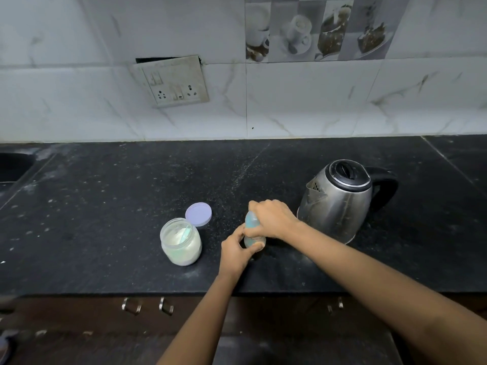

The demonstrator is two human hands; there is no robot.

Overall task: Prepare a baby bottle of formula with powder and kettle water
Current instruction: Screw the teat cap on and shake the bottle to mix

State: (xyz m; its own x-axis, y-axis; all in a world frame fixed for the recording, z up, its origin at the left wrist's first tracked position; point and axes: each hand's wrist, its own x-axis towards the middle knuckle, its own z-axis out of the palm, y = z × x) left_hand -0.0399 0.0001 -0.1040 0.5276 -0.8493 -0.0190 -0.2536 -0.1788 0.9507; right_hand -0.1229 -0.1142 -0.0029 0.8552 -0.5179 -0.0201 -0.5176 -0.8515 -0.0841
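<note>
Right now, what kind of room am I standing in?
Most likely a home kitchen: a dark stone counter against a tiled wall, an electric kettle standing on it, and a sink at the far left edge.

This is a home kitchen. A dark speckled stone surface point(131, 185) runs along a wall of white marbled tiles point(316, 101), with a band of decorative tiles point(316, 30) picturing cups and desserts, a worn switch-and-socket plate point(172, 81) hanging loose from the wall, and the edge of a sink point(13, 167) set in at far left. On the surface stands a steel electric kettle point(340, 201), and below its front edge are dark wooden cabinet fronts with metal handles point(147, 306).
</note>
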